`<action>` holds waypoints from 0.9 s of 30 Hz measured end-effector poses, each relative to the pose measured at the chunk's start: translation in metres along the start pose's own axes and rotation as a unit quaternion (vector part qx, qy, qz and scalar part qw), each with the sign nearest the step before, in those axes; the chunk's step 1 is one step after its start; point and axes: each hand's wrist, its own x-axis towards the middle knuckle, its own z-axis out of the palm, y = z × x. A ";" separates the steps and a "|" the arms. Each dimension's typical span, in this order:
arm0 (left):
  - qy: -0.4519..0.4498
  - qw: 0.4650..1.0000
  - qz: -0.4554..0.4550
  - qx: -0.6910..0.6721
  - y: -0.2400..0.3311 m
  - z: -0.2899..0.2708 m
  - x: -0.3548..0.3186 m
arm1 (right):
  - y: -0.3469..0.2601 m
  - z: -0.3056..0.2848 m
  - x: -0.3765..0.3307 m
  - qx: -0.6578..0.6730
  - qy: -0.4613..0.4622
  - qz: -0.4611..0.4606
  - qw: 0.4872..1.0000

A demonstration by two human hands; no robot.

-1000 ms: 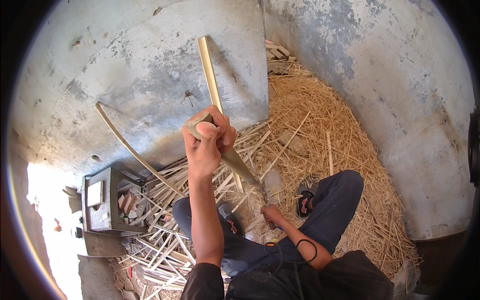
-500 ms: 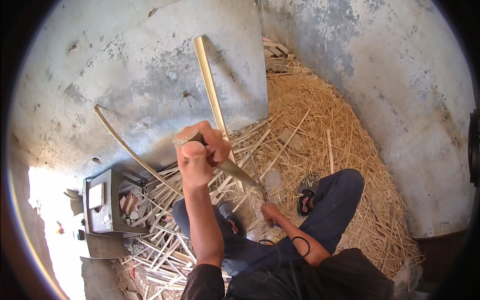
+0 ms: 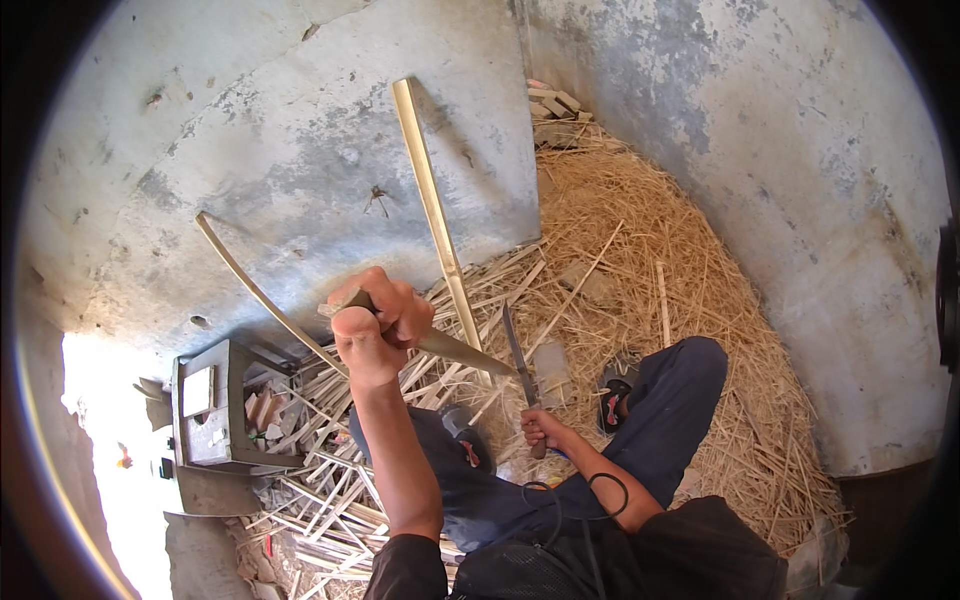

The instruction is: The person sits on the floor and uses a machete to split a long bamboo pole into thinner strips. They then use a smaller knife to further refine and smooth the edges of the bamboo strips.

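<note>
My left hand (image 3: 382, 322) is raised in front of me, its fingers wrapped round the near end of a bamboo pole (image 3: 458, 349). The pole slants down to the right, and its far end comes close to the blade of a knife (image 3: 516, 345). Whether they touch I cannot tell. My right hand (image 3: 545, 430) grips the knife by its handle, low between my knees, with the long dark blade pointing away from me.
Two long split bamboo strips lean on the grey wall, one straight (image 3: 432, 200) and one curved (image 3: 262, 297). Bamboo slivers and shavings (image 3: 660, 250) cover the floor. A wooden box (image 3: 233, 415) with scraps inside stands at left. Bricks (image 3: 553, 103) lie in the far corner.
My left hand has moved left and slightly down, with the pole still in it. The knife in my right hand is sharper to see and its handle now shows below the hand.
</note>
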 end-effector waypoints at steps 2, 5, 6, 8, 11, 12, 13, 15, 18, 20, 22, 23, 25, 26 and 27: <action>0.014 1.000 -0.002 0.006 0.003 0.001 0.002 | 0.005 -0.002 0.006 -0.167 0.123 -0.087 0.974; 0.026 0.999 0.001 0.027 0.006 -0.001 0.001 | 0.011 0.033 -0.008 -0.448 0.313 -0.262 0.796; 0.029 0.999 0.005 0.025 0.005 -0.002 -0.002 | 0.005 0.044 -0.015 -0.459 0.310 -0.277 0.785; 0.032 0.999 0.008 0.018 0.003 0.000 -0.004 | -0.005 0.054 -0.018 -0.445 0.287 -0.271 0.804; 0.023 1.000 0.017 -0.010 0.003 0.007 -0.003 | -0.018 0.064 -0.017 -0.386 0.233 -0.242 0.859; 0.018 0.999 0.023 -0.035 0.003 0.009 -0.004 | -0.020 0.070 -0.021 -0.384 0.226 -0.249 0.860; 0.012 0.998 0.029 -0.060 0.002 0.009 -0.005 | -0.022 0.076 -0.024 -0.381 0.217 -0.256 0.862; -0.002 0.997 0.030 -0.073 0.000 0.011 -0.005 | -0.002 0.051 -0.018 -0.386 0.231 -0.274 0.850; -0.051 0.991 0.037 -0.118 0.001 0.013 -0.003 | 0.047 -0.043 0.025 -0.632 0.194 -0.294 0.690; -0.034 0.994 0.037 -0.101 0.004 0.009 -0.006 | 0.052 -0.054 0.035 -0.614 0.184 -0.255 0.724; 0.056 0.997 0.024 -0.040 0.006 -0.003 -0.017 | 0.037 -0.015 0.012 -0.339 0.224 -0.123 0.905; 0.038 0.998 0.027 -0.033 0.006 -0.012 -0.018 | 0.031 -0.014 0.012 -0.233 0.158 -0.084 0.956; 0.033 0.999 0.040 0.005 0.007 -0.014 -0.011 | 0.033 -0.034 0.016 -0.004 0.025 0.002 1.000; 0.032 0.998 0.046 0.028 0.009 -0.014 -0.010 | 0.033 -0.035 0.018 -0.007 0.022 0.001 1.000; 0.061 0.996 0.054 0.022 0.006 -0.017 -0.013 | 0.034 -0.036 0.019 -0.010 0.019 0.000 1.000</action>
